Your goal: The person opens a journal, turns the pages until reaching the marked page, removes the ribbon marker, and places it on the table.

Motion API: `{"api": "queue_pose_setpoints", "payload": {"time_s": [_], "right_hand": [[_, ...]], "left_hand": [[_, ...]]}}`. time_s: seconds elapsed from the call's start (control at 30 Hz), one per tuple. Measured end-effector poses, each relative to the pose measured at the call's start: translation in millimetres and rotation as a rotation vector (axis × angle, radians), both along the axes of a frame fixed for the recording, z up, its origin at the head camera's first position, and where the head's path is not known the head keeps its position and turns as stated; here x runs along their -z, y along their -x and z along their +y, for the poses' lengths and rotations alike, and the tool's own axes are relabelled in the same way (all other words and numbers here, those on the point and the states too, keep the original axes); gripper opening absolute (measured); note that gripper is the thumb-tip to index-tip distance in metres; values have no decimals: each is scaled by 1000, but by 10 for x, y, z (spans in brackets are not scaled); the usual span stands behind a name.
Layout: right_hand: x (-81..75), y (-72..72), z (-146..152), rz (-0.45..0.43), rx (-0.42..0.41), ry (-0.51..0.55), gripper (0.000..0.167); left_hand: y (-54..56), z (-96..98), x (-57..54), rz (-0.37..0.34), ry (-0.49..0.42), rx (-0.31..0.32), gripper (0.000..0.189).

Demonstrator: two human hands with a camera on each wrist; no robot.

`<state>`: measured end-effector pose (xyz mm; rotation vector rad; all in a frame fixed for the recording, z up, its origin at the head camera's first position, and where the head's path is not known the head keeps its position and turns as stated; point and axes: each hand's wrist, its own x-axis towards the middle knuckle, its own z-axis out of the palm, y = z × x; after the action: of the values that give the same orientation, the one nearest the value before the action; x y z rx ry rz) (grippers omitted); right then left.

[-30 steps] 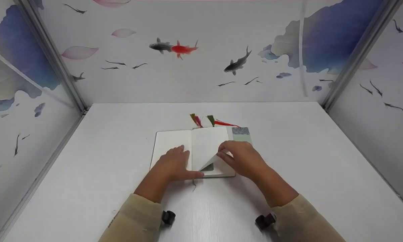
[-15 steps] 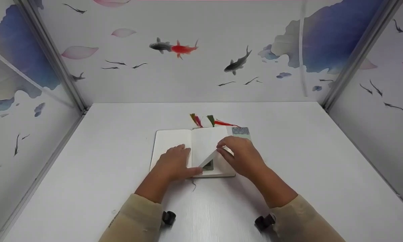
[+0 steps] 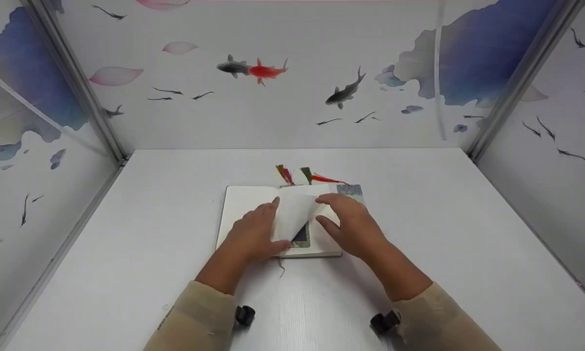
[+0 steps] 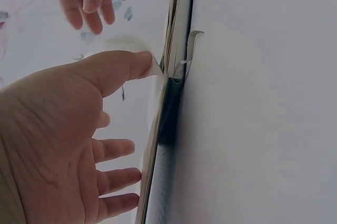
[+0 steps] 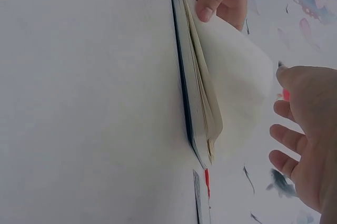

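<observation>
Paper edge [image 3: 304, 217], perhaps beside right fingers [image 3: 327, 198]

No readable text or numbers.

Wht table [image 3: 126, 253], wht walls [image 3: 292, 124] w/ fish & petal prints [image 3: 268, 72], grey corner posts [image 3: 77, 80].

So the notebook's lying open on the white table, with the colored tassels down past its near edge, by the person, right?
Not quite: the colored tassels lie beyond the far edge of the notebook, as the head view shows. It does lie open on the white table.
</observation>
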<state>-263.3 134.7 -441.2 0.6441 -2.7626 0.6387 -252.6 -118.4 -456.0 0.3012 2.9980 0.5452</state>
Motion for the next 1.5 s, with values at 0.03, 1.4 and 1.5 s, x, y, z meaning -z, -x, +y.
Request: {"api": "queue_pose_setpoints", "payload": {"time_s": [0.03,1.4,1.5], "right_hand": [[7,5,3,-10,1,-3,47],[-4,469,-322,-459,54,-30,68],[-1,479,-365,-444,45,-51,74]], "left_hand": [[2,2,-2,13,-8,-3,114],[-57,-72,-186,1,159,20,68],[-58,-106,-155,-68,158,-2,69]]}}
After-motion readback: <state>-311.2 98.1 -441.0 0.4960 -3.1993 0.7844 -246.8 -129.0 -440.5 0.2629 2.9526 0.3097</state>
